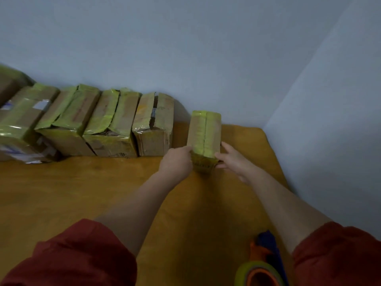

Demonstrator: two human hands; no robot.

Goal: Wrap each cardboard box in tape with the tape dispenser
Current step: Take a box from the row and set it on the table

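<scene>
A small cardboard box (206,131), its top and near end covered in yellow-green tape, stands on the far right part of an orange-brown table (72,193), close to the pale wall (185,48) and held between both hands. The left hand (177,164) is at the box's near left corner, its fingers curled in and closed against that edge. The right hand (235,164) takes the near right corner, with fingers reaching up along the right side and the thumb across the near face, so the box is clasped from both sides. The picture is soft here, so how far the fingers wrap under the box cannot be told. To the left, a row of cardboard boxes (111,124) lines the wall side by side, each banded with the same yellow-green tape. The nearest of them (154,129) stands just beside the held box with a gap of bare table between the two, and its top flaps are slightly parted. The farthest boxes run off the left edge of the view. The tape dispenser (263,250) – blue and orange, loaded with a yellow-green roll of tape (243,271) – lies on the near right part of the table beneath the right forearm, well apart from the held box and touched by neither hand. Both arms are bare from red short sleeves (82,254) down to the wrists.
</scene>
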